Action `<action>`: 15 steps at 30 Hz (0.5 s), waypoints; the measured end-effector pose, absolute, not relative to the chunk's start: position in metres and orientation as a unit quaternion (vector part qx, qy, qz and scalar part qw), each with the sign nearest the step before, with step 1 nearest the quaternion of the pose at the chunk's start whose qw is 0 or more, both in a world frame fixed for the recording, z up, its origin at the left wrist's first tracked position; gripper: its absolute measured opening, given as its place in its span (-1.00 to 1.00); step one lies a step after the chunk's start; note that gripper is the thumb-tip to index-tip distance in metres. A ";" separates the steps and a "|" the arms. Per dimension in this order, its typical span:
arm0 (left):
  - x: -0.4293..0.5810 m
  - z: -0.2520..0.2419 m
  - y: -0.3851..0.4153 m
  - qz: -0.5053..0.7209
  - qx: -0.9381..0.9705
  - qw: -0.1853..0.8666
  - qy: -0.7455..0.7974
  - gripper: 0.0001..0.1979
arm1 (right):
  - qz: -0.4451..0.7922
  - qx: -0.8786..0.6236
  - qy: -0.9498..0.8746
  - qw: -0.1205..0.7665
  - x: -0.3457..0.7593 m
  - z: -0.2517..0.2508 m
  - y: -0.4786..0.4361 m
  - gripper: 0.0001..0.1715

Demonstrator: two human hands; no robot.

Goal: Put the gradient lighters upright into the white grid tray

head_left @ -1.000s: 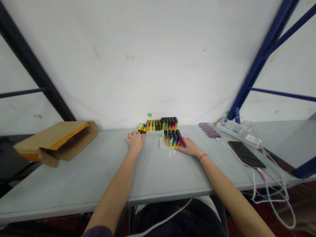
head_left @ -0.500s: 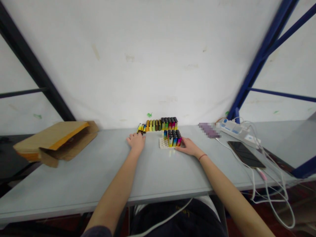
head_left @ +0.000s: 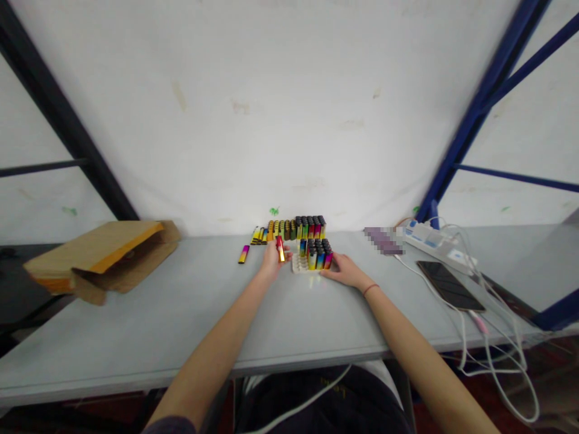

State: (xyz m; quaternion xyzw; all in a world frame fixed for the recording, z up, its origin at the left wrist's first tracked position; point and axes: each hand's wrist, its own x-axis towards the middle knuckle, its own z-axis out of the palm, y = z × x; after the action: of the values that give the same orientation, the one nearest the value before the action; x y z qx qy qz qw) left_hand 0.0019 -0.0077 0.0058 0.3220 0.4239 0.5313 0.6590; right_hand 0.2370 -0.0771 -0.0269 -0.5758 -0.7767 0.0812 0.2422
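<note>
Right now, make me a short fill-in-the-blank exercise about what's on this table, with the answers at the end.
1. The left hand holds a lighter coloured gold and ____.
2. The tray by the right hand is ____ in colour.
3. The box at the table's left end is made of ____.
4. The dark phone lies toward the table's ____ end.

Missing words: red; white; cardboard; right.

The left hand (head_left: 270,259) has moved rightward, now visibly holding a red lighter (head_left: 280,248); a purple-yellow lighter (head_left: 243,254) has appeared.
</note>
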 end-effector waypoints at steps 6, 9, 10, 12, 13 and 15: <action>0.001 0.011 -0.018 0.505 0.365 0.675 0.394 -0.47 | 0.089 -0.572 -0.778 0.243 0.237 -0.026 -0.077 -0.43; 0.002 0.009 -0.019 0.490 0.372 0.667 0.421 -0.42 | 0.090 -0.571 -0.778 0.245 0.237 -0.026 -0.077 -0.43; 0.002 0.008 -0.019 0.487 0.368 0.664 0.432 -0.42 | 0.090 -0.572 -0.778 0.246 0.237 -0.026 -0.077 -0.44; 0.002 0.007 -0.020 0.486 0.360 0.663 0.441 -0.43 | 0.089 -0.573 -0.776 0.247 0.237 -0.026 -0.077 -0.44; 0.003 0.006 -0.020 0.488 0.357 0.663 0.441 -0.45 | 0.088 -0.574 -0.775 0.247 0.237 -0.026 -0.077 -0.45; 0.003 0.005 -0.020 0.492 0.354 0.663 0.440 -0.50 | 0.087 -0.576 -0.775 0.245 0.237 -0.026 -0.078 -0.46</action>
State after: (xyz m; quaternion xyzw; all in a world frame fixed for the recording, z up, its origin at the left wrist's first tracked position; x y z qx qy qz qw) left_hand 0.0031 -0.0200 0.0054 0.3536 0.4403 0.4917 0.6628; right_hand 0.2365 -0.0776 -0.0256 -0.5755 -0.7752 0.0871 0.2454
